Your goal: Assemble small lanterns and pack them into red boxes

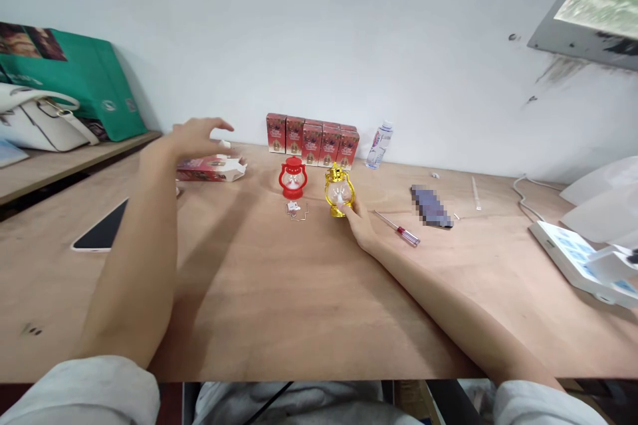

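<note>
My right hand (pixel 359 222) grips the lower side of a small gold lantern (pixel 339 192), which stands nearly upright on the table. To its left a matching red lantern (pixel 293 178) stands by itself, with a small white piece and thin wire (pixel 298 212) lying in front of it. My left hand (pixel 199 138) is raised at the left, fingers stretched and apart, nothing visible in it. Below that hand a red carton (pixel 212 169) lies on its side with its white end flaps open toward the right.
Several red boxes (pixel 312 143) stand along the wall beside a clear bottle (pixel 379 145). A screwdriver (pixel 399 229) and a blurred dark object (pixel 431 206) lie right. A phone (pixel 102 229) lies under my left forearm. A power strip (pixel 573 259) sits far right, a white handbag (pixel 44 119) far left.
</note>
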`<state>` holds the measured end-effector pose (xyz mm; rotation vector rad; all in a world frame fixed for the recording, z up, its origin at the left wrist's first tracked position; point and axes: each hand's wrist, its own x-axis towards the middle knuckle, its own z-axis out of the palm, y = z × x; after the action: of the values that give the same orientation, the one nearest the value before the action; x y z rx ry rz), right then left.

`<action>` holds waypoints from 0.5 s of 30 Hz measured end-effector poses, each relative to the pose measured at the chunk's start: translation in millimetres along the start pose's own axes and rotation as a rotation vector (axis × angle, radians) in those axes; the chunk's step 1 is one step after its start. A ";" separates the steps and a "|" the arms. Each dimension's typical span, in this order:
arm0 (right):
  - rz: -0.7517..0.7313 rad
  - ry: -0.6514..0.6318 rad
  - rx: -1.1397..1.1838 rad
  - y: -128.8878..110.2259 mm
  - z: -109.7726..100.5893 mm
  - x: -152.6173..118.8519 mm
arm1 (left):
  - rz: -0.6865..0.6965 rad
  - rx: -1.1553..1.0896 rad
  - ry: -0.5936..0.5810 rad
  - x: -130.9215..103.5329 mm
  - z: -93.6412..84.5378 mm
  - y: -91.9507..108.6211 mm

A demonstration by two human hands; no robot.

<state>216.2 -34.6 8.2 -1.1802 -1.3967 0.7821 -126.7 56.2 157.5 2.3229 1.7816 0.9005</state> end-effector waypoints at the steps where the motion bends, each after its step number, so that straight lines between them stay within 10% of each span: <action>1: 0.001 -0.004 0.026 -1.0 -0.3 -0.3 | 0.088 0.016 -0.022 -1.5 -2.0 19.6; 8: 0.036 -0.052 0.157 -11.1 -1.5 -4.5 | 0.662 0.035 -0.306 -34.9 49.7 150.4; 15: 0.016 -0.039 0.178 -15.6 0.7 -7.2 | 0.790 0.305 -0.249 -52.7 101.5 169.5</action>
<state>211.3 -45.8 20.3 -1.0441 -1.3208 0.9255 60.6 -17.3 120.8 3.2281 0.9345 0.3529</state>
